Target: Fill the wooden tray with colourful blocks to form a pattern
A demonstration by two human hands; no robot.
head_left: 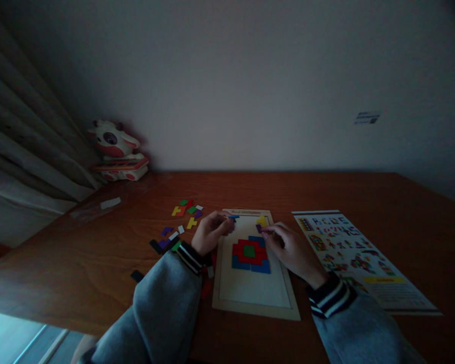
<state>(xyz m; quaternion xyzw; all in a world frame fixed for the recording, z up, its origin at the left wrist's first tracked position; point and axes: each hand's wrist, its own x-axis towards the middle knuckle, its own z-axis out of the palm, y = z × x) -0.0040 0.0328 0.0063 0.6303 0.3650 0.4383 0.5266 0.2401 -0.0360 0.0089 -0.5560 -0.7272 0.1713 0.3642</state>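
My left hand (211, 233) is closed, with a blue puzzle piece (233, 217) pinched at its fingertips over the upper left of the white puzzle board (250, 296). My right hand (292, 253) reaches in from the right, its fingers pinched together at a small purple puzzle piece (259, 228). A yellow puzzle piece (263, 221) lies right by those fingertips. In the middle of the board is a block pattern: a green square (249, 251) within red pieces (238, 249), with blue pieces (261, 266) around them. Part of the pattern's right side is near my right fingers.
Loose coloured pieces (191, 223) lie left of the board, some partly behind my left sleeve. A black piece (137, 276) is farther left. A printed pattern sheet (364, 258) lies on the right. At the back left stands a cow-shaped toy keyboard (123, 167) on the wooden table (109, 263).
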